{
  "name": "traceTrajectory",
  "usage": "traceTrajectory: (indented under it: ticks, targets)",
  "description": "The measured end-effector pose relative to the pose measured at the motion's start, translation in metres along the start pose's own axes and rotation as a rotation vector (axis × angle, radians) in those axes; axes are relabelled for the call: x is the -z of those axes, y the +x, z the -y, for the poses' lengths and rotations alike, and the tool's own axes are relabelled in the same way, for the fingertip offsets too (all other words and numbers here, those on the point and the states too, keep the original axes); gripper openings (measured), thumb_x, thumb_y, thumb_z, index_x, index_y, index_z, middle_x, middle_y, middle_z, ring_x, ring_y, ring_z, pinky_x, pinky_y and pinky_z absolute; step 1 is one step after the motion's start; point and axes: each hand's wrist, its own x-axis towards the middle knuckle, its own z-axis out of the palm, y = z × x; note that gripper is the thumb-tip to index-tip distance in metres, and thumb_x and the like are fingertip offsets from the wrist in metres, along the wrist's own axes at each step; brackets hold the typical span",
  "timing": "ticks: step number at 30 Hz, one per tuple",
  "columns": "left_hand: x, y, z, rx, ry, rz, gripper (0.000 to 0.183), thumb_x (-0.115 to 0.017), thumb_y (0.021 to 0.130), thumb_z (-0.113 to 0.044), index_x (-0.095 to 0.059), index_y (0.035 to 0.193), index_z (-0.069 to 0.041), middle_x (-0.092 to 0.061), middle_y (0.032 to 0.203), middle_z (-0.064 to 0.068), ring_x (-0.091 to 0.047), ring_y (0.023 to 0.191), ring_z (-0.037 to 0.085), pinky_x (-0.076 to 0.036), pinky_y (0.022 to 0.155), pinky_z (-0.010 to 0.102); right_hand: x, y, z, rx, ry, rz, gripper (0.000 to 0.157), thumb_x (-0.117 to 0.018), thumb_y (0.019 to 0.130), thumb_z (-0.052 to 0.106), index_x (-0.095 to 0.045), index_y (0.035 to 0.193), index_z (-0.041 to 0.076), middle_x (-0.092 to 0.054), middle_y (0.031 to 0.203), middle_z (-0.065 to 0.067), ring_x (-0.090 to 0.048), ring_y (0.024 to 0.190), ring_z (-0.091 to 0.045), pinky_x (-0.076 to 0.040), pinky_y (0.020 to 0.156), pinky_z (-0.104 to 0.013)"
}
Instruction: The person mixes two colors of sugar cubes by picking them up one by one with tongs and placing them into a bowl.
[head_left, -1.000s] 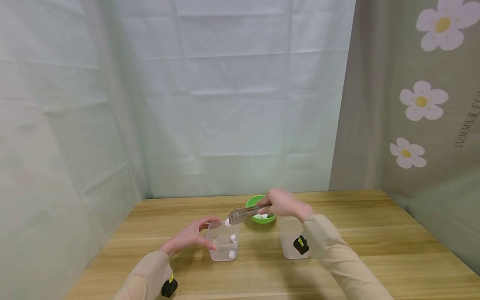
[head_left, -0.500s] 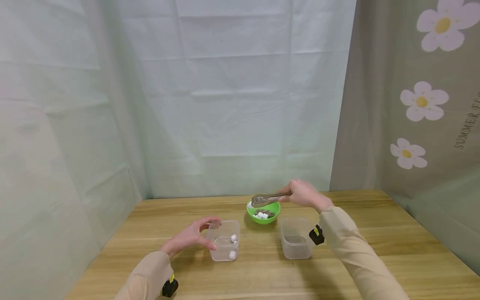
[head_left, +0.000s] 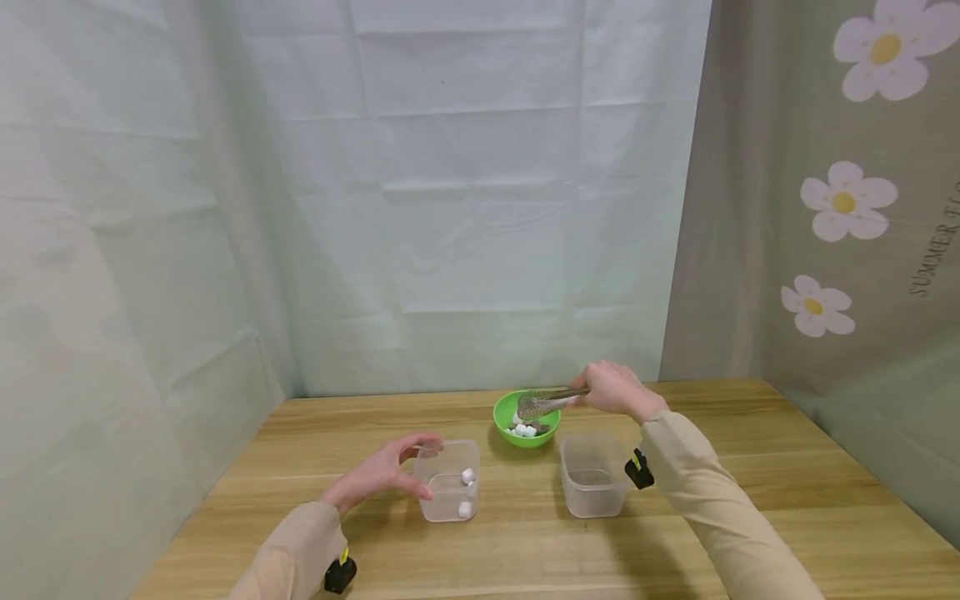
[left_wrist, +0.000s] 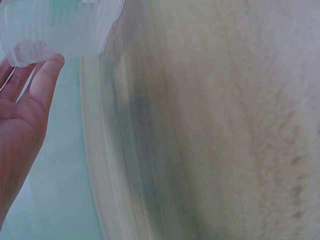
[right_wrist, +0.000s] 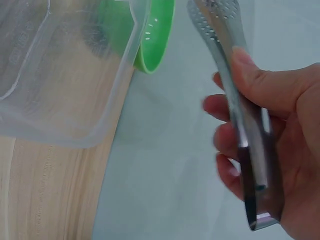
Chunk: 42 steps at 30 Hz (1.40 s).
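Note:
My left hand (head_left: 390, 472) holds the left side of a clear plastic container (head_left: 447, 508), thumb in front and fingers behind. Several white marshmallow-like pieces (head_left: 468, 476) lie along its right side. The left wrist view also catches that thumb and fingers (left_wrist: 46, 82) against the container wall. In my right hand (head_left: 615, 390) are perforated metal tongs (head_left: 542, 405), gripped along the arms. Their tips reach into a green bowl (head_left: 501, 427), over white pieces (head_left: 525, 431) and brown lumps. Whether the tips pinch anything is too small to tell.
A second clear container (head_left: 592, 500) stands right of the bowl, below my right forearm. All sit on a wooden table (head_left: 420, 567). A pale curtain (head_left: 480, 250) hangs behind its back edge, with more cloth at both sides.
The tongs have moved right from over the left container, where a white piece was at their tips, to the bowl, then down into it. The left hand stays in place.

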Motion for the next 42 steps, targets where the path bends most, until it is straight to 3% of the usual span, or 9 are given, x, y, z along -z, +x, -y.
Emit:
traceTrajectory:
  ticks: [6, 12, 20, 27, 31, 34, 42]
  targets:
    - [0.0, 0.001, 0.001, -0.002, 0.009, -0.006, 0.077, -0.079, 0.066, -0.013, -0.04, 0.131, 0.001, -0.046, 0.125, 0.013, -0.039, 0.114, 0.031, -0.034, 0.09, 0.047, 0.001, 0.001, 0.0, -0.006, -0.022, 0.011, 0.029, -0.071, 0.077, 0.028, -0.07, 0.101, 0.01, -0.065, 0.081, 0.002, -0.036, 0.049, -0.011, -0.029, 0.044, -0.025]
    - [0.0, 0.001, 0.0, -0.008, 0.012, -0.005, 0.076, -0.079, 0.066, -0.012, -0.04, 0.13, 0.002, -0.046, 0.125, 0.014, -0.038, 0.115, 0.032, -0.032, 0.091, 0.047, 0.006, -0.002, 0.007, 0.006, -0.048, 0.007, 0.031, -0.069, 0.079, 0.03, -0.069, 0.104, 0.012, -0.066, 0.098, -0.004, -0.046, 0.054, -0.009, -0.033, 0.044, -0.026]
    - [0.0, 0.001, 0.001, 0.003, 0.002, -0.004, 0.077, -0.079, 0.066, -0.013, -0.04, 0.131, 0.001, -0.045, 0.125, 0.013, -0.038, 0.115, 0.032, -0.033, 0.09, 0.048, 0.014, -0.006, 0.036, 0.127, -0.113, -0.004, 0.031, -0.068, 0.079, 0.032, -0.069, 0.103, 0.011, -0.066, 0.096, -0.002, -0.052, 0.056, -0.005, -0.041, 0.047, -0.022]
    - [-0.001, 0.002, 0.001, 0.0, -0.002, -0.002, 0.077, -0.079, 0.066, -0.011, -0.039, 0.131, 0.003, -0.045, 0.126, 0.015, -0.038, 0.115, 0.034, -0.032, 0.09, 0.052, 0.013, -0.006, 0.061, 0.246, -0.172, -0.041, 0.02, -0.069, 0.079, 0.029, -0.073, 0.093, 0.015, -0.066, 0.079, 0.005, -0.037, 0.045, -0.003, -0.028, 0.041, -0.021]
    - [-0.001, 0.001, -0.001, -0.006, -0.013, -0.001, 0.077, -0.078, 0.067, -0.01, -0.038, 0.131, 0.003, -0.043, 0.127, 0.017, -0.037, 0.115, 0.034, -0.031, 0.09, 0.054, 0.007, -0.004, 0.074, 0.328, -0.241, -0.051, 0.01, -0.069, 0.079, 0.03, -0.07, 0.081, 0.02, -0.053, 0.06, 0.011, -0.032, 0.045, -0.005, -0.026, 0.04, -0.022]
    - [-0.001, 0.0, -0.002, -0.022, -0.017, 0.002, 0.078, -0.078, 0.067, -0.008, -0.037, 0.131, 0.004, -0.042, 0.128, 0.019, -0.036, 0.115, 0.036, -0.031, 0.09, 0.055, 0.002, -0.003, 0.086, 0.371, -0.303, -0.058, 0.009, -0.07, 0.078, 0.031, -0.067, 0.076, 0.022, -0.044, 0.054, 0.012, -0.034, 0.046, -0.006, -0.03, 0.039, -0.023]
    - [-0.001, 0.0, -0.001, -0.023, -0.003, 0.001, 0.078, -0.079, 0.065, -0.014, -0.04, 0.131, 0.001, -0.043, 0.127, 0.018, -0.038, 0.115, 0.035, -0.032, 0.09, 0.053, -0.009, 0.004, 0.11, 0.38, -0.422, -0.025, 0.014, -0.071, 0.077, 0.033, -0.071, 0.083, 0.021, -0.059, 0.069, 0.012, -0.041, 0.048, -0.005, -0.033, 0.04, -0.02]
